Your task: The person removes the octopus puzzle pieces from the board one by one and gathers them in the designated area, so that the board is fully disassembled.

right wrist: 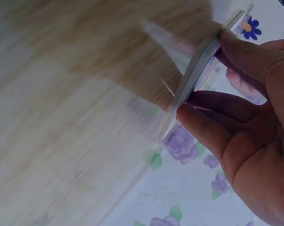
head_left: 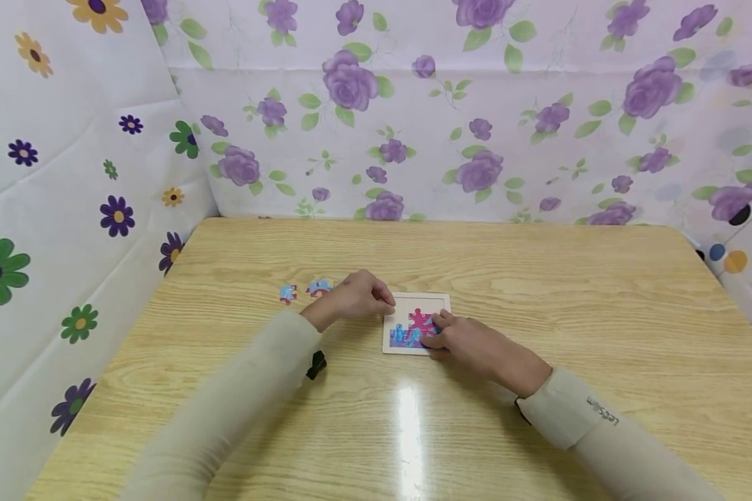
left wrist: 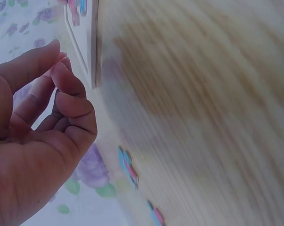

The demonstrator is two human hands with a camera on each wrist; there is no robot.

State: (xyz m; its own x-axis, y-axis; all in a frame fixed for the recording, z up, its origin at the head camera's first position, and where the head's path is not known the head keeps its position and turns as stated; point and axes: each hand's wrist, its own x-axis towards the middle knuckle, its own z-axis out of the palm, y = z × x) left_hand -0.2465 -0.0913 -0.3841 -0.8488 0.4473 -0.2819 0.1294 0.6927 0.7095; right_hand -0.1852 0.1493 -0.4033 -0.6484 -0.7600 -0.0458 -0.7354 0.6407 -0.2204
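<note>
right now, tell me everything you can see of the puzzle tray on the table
The puzzle tray is a thin rectangle, seemingly of layered board, with a raised pale rim. It lies on the wood-grain table. Blue, purple and pink pieces fill part of its near side; its pale base shows bare at the far side. The right hand touches its right side; the left hand is by its left edge, contact unclear.

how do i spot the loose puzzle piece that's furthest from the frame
On the wood-grain table, find the pale puzzle frame, then look left, past the left hand. Two loose blue-and-pink pieces lie there, side by side with a gap between. Yours is the outer piece, further left, standing clear of the arm, while its neighbour lies right beside the wrist.
</note>
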